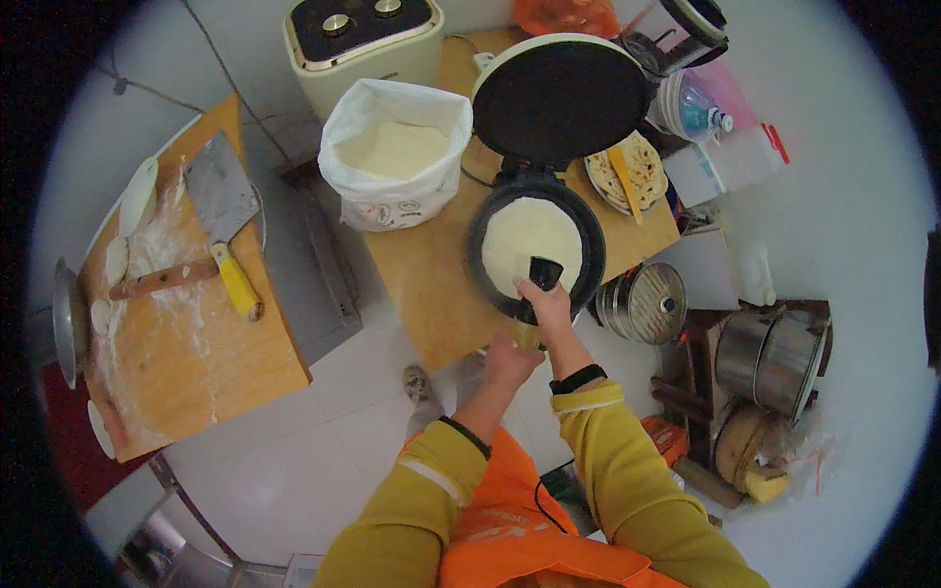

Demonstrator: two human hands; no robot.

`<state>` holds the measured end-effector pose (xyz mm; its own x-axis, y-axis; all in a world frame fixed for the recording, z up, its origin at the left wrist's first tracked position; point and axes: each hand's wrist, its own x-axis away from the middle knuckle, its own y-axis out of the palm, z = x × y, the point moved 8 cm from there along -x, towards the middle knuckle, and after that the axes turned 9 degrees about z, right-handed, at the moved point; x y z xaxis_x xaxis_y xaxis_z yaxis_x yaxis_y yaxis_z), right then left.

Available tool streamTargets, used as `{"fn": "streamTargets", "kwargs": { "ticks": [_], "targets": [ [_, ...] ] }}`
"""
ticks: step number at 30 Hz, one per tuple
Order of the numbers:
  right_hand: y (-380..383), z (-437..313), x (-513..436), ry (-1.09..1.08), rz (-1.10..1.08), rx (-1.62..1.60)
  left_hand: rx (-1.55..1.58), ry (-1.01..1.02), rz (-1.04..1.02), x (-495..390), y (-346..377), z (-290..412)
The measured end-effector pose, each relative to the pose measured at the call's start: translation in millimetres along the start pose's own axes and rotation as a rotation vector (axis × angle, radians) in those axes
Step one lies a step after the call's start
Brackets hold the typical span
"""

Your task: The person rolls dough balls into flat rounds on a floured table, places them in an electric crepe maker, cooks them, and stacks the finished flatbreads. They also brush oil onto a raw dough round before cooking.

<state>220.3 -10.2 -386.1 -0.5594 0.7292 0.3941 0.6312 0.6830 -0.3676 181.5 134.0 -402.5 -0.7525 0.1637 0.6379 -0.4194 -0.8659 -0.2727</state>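
Note:
A round of pale flat dough [531,239] lies in the lower pan of an open electric griddle [476,242], whose lid [562,99] is tilted up. My right hand [553,305] grips a small black object [545,272] above the dough's near edge; what it is I cannot tell. At the near rim, my left hand [511,361] is closed around a yellowish, see-through container [526,336], mostly covered by the fingers. Right of the griddle, a plate of cooked flatbreads [628,176] has a yellow-orange spatula [625,184] lying on it.
An open white sack of pale grain or meal [397,151] stands left of the griddle. The left board [242,360] bears dough pieces [140,197], a rolling pin [165,279] and a wide-bladed scraper or cleaver [222,192]. Steel steamer pots [641,303] stand at right.

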Motion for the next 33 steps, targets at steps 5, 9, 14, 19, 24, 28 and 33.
{"fn": "streamTargets", "kwargs": {
  "ticks": [5, 9, 14, 19, 24, 28, 33],
  "targets": [
    [10, -12, -5, 0.085, -0.030, -0.189, -0.025, 0.126, 0.082, -10, -13, 22],
    [16, -24, -15, 0.005, -0.064, -0.165, -0.120, 0.037, 0.009, -19, -12, 26],
    [15, -18, -24, 0.033, -0.037, -0.047, -0.113, -0.003, 0.050, -21, -15, 34],
    [13, -22, -22, 0.063, -0.050, -0.160, -0.155, 0.018, 0.041, -21, -15, 38],
    [9, -25, -29, 0.117, -0.026, -0.165, -0.194, 0.085, 0.047, -26, -14, 50],
    [6, -22, -37, 0.114, -0.063, -0.202, -0.165, 0.116, 0.047, -27, -8, 56],
    [-23, -18, -48, 0.070, 0.041, -0.208, -0.221, 0.115, -0.024, -27, 14, 61]
  ]
}}
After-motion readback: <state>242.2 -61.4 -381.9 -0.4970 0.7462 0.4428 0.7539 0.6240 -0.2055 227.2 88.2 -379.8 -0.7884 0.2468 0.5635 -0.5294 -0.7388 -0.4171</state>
